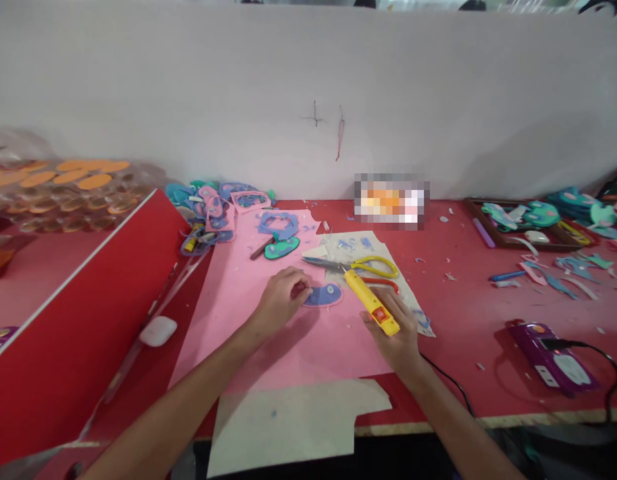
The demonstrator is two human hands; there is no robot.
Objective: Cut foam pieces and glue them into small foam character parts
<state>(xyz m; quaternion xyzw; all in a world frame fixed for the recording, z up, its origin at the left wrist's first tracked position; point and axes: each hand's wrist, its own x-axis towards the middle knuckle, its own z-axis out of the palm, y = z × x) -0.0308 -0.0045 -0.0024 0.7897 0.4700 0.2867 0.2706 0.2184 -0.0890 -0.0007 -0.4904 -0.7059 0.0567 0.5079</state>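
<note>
My left hand (283, 293) has its thumb and fingers pinched at the left end of a blue bean-shaped cutout (318, 295) with a pink border and a small pale disc on it. The cutout lies on a pink sheet (228, 340). In my right hand (401, 333) is a yellow hand tool (371, 301) with a red switch and a thin tip, tilted up and left. Scissors with yellow and red handles (373, 267) lie just behind the tool. Further back, a green-and-blue cutout (282, 248) rests near a dark-handled tool (262, 248).
Cutout scraps (218, 207) are heaped at the back left, beside a red board (88, 320). On the right are a brown tray (518, 241) of cutouts, loose strips and a purple box (553, 360) with a plugged-in cord. A pale sheet (288, 427) overhangs the front edge.
</note>
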